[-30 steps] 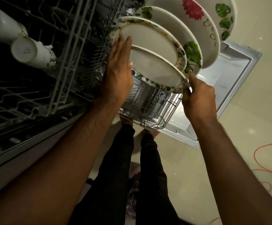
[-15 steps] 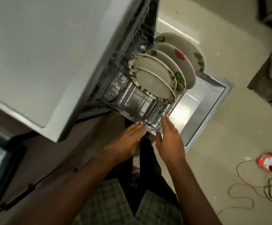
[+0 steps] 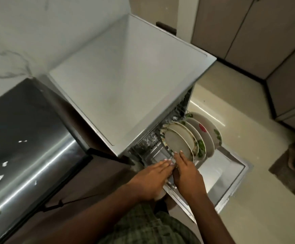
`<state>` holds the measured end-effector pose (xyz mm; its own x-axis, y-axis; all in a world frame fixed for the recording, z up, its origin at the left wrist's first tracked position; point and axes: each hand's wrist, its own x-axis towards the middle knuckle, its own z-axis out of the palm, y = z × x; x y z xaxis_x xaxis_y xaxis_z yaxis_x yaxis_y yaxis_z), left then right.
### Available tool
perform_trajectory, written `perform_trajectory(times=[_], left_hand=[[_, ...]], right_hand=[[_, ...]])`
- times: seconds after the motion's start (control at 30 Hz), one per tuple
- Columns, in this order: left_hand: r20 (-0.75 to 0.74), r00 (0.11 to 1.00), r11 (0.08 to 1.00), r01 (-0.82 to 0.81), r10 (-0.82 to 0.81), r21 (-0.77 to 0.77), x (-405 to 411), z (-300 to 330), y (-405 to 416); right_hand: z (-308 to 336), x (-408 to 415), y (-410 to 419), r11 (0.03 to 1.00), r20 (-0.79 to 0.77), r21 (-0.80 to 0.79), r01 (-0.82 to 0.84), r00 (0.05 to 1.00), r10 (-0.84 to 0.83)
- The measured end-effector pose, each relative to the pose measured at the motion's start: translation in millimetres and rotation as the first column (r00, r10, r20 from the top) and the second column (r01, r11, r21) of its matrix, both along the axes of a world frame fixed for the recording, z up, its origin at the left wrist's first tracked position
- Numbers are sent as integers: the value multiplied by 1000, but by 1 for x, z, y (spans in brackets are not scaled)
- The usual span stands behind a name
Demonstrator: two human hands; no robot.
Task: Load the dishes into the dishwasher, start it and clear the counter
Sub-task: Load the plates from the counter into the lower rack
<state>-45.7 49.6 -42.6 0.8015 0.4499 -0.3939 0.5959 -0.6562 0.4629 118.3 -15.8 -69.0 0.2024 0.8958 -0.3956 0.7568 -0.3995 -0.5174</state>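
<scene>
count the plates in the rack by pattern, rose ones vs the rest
rose plates: 2
other plates: 2, with a patterned rim
total: 4, all on edge in the rack

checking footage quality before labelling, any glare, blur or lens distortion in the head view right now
Head view: bright streaks of glare run along the steel surface at left and the open dishwasher door; wide-angle distortion splays the dishwasher top and bends the cupboard lines; the room is dim, and slight softness blurs the plates and both hands, left, right, at the rack front.
</scene>
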Motion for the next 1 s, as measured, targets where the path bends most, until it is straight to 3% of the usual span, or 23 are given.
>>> perform_trajectory(times=[0.37,0.57,0.83,1.0], left_hand=[[18,996,976,-86,84,202,-29,13,15],[125,969,940,-240,215,241,-67,36,23],[144,888,829,-459,437,319,-193,45,23],[143,819,768,-572,556,289,-261,48,7]], right_hand=[[39,-33,37,975,4,112,-193,981,193],[61,-70,62,939,52,172,-298,955,293],[85,-191,96,789,120,261,-557,829,546],[89,-262,104,697,183,250,-672,740,648]])
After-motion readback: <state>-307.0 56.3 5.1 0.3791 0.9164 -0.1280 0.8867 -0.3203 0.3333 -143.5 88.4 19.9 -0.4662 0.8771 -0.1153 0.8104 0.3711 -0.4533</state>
